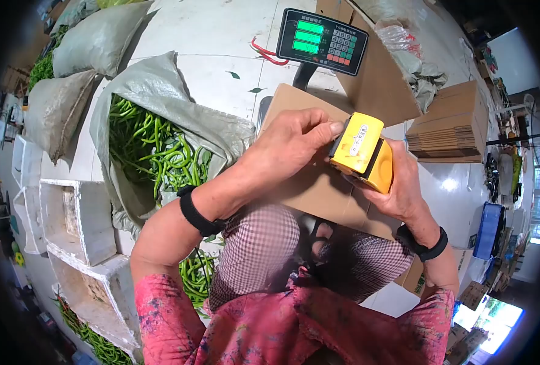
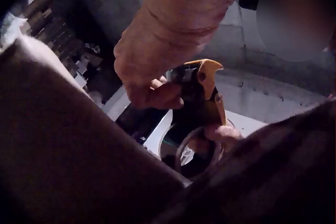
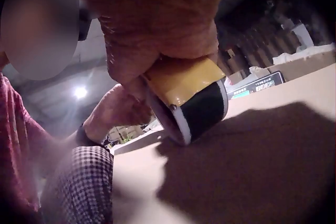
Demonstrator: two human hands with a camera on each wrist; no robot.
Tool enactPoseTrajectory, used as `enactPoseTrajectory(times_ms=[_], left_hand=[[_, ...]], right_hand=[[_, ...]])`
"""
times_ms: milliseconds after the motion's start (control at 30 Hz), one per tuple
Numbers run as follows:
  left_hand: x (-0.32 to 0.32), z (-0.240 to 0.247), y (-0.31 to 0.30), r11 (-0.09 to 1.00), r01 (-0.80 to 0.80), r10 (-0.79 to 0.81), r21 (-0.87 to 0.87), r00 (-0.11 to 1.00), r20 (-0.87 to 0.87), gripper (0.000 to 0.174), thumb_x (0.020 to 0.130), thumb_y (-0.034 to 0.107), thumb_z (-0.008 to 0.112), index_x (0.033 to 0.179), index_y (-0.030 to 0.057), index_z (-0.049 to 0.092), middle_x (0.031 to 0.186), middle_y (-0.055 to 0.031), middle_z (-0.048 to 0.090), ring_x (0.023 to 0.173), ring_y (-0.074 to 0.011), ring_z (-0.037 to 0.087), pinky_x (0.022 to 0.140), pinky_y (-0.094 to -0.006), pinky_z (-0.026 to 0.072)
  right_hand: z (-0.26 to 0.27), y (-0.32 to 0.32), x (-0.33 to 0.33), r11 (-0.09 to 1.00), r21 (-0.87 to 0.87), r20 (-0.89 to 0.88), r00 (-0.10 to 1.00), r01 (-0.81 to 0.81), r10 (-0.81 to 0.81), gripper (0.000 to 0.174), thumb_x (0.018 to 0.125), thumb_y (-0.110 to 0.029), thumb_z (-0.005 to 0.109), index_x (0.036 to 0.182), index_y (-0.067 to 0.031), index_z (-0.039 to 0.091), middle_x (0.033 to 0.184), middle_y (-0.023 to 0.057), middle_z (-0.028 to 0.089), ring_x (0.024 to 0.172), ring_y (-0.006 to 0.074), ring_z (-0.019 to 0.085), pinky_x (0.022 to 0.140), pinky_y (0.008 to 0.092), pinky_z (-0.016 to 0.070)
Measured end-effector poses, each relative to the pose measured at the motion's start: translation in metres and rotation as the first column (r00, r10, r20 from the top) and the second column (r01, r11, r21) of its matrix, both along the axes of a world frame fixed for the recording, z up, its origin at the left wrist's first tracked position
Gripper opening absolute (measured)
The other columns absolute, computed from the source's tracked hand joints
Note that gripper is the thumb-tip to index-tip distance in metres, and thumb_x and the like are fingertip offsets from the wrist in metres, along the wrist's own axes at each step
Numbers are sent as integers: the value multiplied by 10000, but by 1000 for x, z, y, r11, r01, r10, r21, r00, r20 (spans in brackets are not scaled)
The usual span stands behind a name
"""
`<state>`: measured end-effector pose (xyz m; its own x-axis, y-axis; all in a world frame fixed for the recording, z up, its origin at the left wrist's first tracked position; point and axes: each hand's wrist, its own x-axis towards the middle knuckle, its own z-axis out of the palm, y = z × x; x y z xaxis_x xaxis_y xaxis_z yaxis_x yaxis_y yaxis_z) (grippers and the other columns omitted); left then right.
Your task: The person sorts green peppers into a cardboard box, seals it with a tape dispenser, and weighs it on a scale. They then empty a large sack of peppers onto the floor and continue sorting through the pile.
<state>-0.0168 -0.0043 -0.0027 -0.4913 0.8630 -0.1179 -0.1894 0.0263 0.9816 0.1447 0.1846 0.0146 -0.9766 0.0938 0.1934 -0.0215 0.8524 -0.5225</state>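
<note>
A yellow tape dispenser [image 1: 361, 149] with a wide roll of tape [image 3: 205, 111] is held above a cardboard box [image 1: 319, 194] between the knees. The right hand [image 1: 404, 182] grips the dispenser from its right side, fingers wrapped round the yellow body. Against its other end, the left hand [image 1: 297, 137] has curled fingers, thumb and forefinger pinching at the dark front edge. Seen in the left wrist view, those fingertips [image 2: 170, 98] are close by the dispenser's black end; the tape's loose end is hidden there. The yellow cover [image 3: 184, 79] also shows under the right hand in the right wrist view.
Beyond the box stands a weighing scale with a lit display [image 1: 322, 39]. An open sack [image 1: 142, 79] of green peppers [image 1: 172, 152] lies at the left, near white foam boxes [image 1: 78, 225]. Flattened cartons [image 1: 449, 125] are stacked at the right.
</note>
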Motion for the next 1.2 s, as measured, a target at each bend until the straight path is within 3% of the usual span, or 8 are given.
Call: enactPoseTrajectory(times_ms=[267, 433, 567, 700, 767, 900, 1000, 1200], left_hand=[[-4, -39, 5, 990, -142, 142, -2, 989, 35, 214, 1025, 210, 524, 901, 61, 617, 773, 74, 564, 678, 4, 456, 589, -174, 371], [-3, -45, 1, 984, -175, 154, -15, 900, -407, 245, 1012, 198, 539, 843, 26, 584, 731, 53, 561, 667, -5, 479, 577, -188, 397], [-1, -37, 4, 987, -159, 157, -6, 982, -102, 269, 997, 205, 562, 793, 28, 550, 663, 31, 528, 574, -39, 510, 539, -208, 443], [-1, -48, 4, 984, -181, 173, 0, 942, -286, 267, 996, 209, 564, 799, 28, 557, 673, 19, 538, 540, -53, 511, 513, -221, 445], [1, -36, -1, 979, -205, 205, -18, 979, -25, 252, 995, 206, 561, 809, 36, 567, 682, 19, 541, 543, -53, 510, 541, -214, 455], [-4, -41, -3, 977, -213, 208, 27, 971, 118, 211, 998, 186, 545, 844, 44, 569, 698, 22, 524, 564, -64, 504, 576, -216, 471], [-9, -45, -5, 911, -371, 244, 179, 837, 489, 133, 1002, 154, 514, 922, 47, 519, 725, 24, 463, 621, -81, 468, 580, -241, 458], [-10, -52, -13, 818, -506, 256, 275, 747, 614, 130, 1007, 154, 495, 932, 49, 512, 771, 15, 437, 653, -82, 431, 590, -240, 432]], right_hand=[[12, -12, -16, 991, 132, 118, 993, 8, -24, 665, 713, -260, 832, 1195, -16, 445, 984, 234, 603, 941, 444, 620, 781, 452, 519], [27, 1, 4, 989, 147, 246, 969, -4, -33, 760, 677, -344, 860, 1233, -17, 458, 1061, 249, 607, 974, 461, 608, 795, 457, 516], [16, 48, 73, 986, 98, 216, 965, 132, -150, 849, 637, -408, 884, 1266, -24, 462, 1074, 207, 639, 977, 388, 654, 843, 428, 519], [7, 58, 105, 978, 123, 163, 969, 169, -187, 849, 626, -377, 892, 1270, -26, 465, 1067, 188, 652, 964, 355, 666, 849, 406, 518], [4, 63, 116, 966, 78, 132, 958, 247, -255, 838, 613, -329, 896, 1267, -24, 469, 1053, 182, 651, 958, 351, 667, 846, 399, 519], [15, 58, 115, 960, 123, 133, 954, 251, -267, 771, 619, -244, 882, 1243, -18, 490, 1061, 182, 651, 964, 340, 670, 855, 392, 521], [22, 47, 88, 962, 151, 96, 965, 227, -243, 741, 633, -218, 869, 1241, -21, 493, 1048, 176, 657, 963, 331, 673, 852, 386, 523], [15, 20, 19, 995, -18, -33, 994, 103, -103, 740, 644, -228, 883, 1246, -35, 497, 1012, 150, 661, 934, 276, 677, 828, 357, 524]])
